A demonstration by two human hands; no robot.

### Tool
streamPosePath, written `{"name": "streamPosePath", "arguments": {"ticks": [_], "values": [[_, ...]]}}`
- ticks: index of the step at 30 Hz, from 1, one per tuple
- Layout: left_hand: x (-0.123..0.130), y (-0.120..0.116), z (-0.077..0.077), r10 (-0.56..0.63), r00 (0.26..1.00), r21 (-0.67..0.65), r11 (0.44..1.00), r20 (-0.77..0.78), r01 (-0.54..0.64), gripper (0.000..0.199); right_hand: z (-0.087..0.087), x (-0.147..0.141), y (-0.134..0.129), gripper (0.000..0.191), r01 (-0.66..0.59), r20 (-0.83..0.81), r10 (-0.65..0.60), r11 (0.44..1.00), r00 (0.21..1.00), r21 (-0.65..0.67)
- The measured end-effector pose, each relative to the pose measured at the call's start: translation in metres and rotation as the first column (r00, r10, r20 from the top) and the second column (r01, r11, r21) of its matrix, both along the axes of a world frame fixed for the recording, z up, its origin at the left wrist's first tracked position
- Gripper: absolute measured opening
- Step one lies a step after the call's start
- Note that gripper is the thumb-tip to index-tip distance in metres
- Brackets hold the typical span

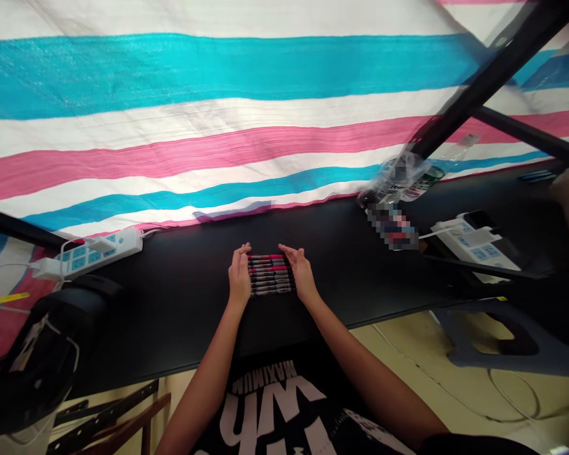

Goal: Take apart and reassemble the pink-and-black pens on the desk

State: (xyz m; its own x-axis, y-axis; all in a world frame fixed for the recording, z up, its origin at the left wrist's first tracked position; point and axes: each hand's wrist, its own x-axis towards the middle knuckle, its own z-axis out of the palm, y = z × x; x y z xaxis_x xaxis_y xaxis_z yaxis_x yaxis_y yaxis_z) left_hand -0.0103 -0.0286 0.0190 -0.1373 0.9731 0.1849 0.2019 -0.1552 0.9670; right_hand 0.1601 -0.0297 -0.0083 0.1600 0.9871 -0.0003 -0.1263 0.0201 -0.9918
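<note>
Left hand (239, 275) and right hand (301, 273) half open, cupping the ends of a marker row (270, 275) on a black desk (171, 303). Power strip (92, 253) and second power strip (474, 243) well off to either side.

A plastic tarpaulin (218, 76), striped in turquoise, white and pink, hangs like a wall straight ahead of the left hand (239, 275) and the right hand (301, 273). A black tabletop (171, 303) runs beneath both hands up to it. A black metal bar (497, 76) slants across the tarpaulin beyond the right hand. Lower right of that hand, a pale floor (408, 354) spreads out beside a grey plastic stool (459, 354).
</note>
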Motion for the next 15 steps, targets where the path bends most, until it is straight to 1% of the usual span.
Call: {"name": "streamPosePath", "arguments": {"ticks": [2, 4, 6, 8, 10, 12, 14, 15], "values": [[-0.003, -0.007, -0.001, -0.037, 0.999, -0.005, 0.999, 0.002, 0.037, 0.034, 0.002, -0.003, -0.014, 0.069, 0.003, -0.014, -0.003, 1.000, 1.000, 0.012], [-0.005, -0.012, -0.002, -0.048, 0.999, -0.010, 0.999, -0.003, 0.048, 0.034, 0.006, -0.006, -0.022, 0.065, 0.006, 0.033, -0.007, 1.000, 0.999, 0.014], [-0.005, -0.015, -0.002, -0.035, 0.999, -0.012, 0.999, -0.030, 0.035, 0.036, 0.011, -0.006, -0.025, 0.058, 0.001, 0.122, -0.002, 1.000, 0.993, 0.009], [-0.006, -0.017, -0.002, -0.029, 0.997, -0.017, 0.999, -0.067, 0.028, 0.036, 0.017, -0.003, -0.022, 0.049, -0.016, 0.252, 0.010, 1.000, 0.968, 0.021], [-0.007, -0.018, -0.001, -0.032, 0.995, -0.022, 0.999, -0.089, 0.030, 0.036, 0.020, 0.004, -0.016, 0.039, -0.045, 0.410, 0.008, 0.996, 0.912, 0.082], [-0.009, -0.018, 0.001, -0.029, 0.994, -0.029, 0.999, -0.108, 0.026, 0.035, 0.020, 0.012, -0.005, 0.031, -0.089, 0.540, -0.019, 0.981, 0.841, 0.174], [-0.012, -0.016, 0.003, -0.022, 0.989, -0.036, 0.999, -0.144, 0.017, 0.032, 0.019, 0.020, 0.008, 0.026, -0.181, 0.645, 0.012, 0.964, 0.764, 0.196], [-0.013, -0.013, 0.004, -0.023, 0.985, -0.037, 0.999, -0.169, 0.017, 0.030, 0.018, 0.024, 0.015, 0.022, -0.256, 0.696, 0.061, 0.950, 0.716, 0.180]]}}
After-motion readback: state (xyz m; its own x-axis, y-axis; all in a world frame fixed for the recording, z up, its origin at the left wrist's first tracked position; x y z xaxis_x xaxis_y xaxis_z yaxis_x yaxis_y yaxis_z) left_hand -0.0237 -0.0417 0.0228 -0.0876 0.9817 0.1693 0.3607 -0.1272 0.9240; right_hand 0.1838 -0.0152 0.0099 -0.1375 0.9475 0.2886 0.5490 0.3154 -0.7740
